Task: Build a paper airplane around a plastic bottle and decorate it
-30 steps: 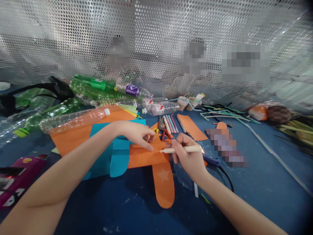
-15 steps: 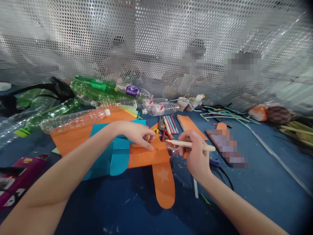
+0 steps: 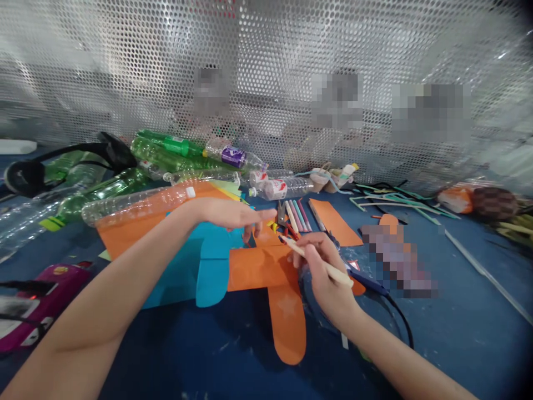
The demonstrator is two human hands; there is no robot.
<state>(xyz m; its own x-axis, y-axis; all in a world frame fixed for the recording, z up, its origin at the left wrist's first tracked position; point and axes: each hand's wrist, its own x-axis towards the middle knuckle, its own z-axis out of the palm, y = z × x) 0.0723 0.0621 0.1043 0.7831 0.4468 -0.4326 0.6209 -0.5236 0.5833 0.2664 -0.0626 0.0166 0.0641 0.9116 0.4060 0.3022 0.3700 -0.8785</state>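
My right hand (image 3: 327,272) is closed around a cream-coloured marker (image 3: 296,246), its dark tip pointing left above the orange paper. My left hand (image 3: 239,215) hovers just beyond the orange paper-wrapped body (image 3: 256,269), index finger stretched out, other fingers loosely bent, holding nothing. A rounded orange paper wing (image 3: 287,328) with a pale star hangs from the body's near side. At its left end sits a rounded blue paper piece (image 3: 212,278). Clear plastic shows at the right end, partly hidden by my right hand.
Green and clear plastic bottles (image 3: 166,155) lie along the back left. Markers (image 3: 300,215) and scissors (image 3: 282,213) lie beyond the body. A blue glue gun (image 3: 368,280) with a cable lies at right; a magenta device (image 3: 54,297) sits at left. Perforated sheeting (image 3: 266,66) stands behind.
My left hand has lifted off the orange body and moved away, its index finger now stretched to the right. In my right hand, the marker has tilted more steeply. The view has shifted slightly.
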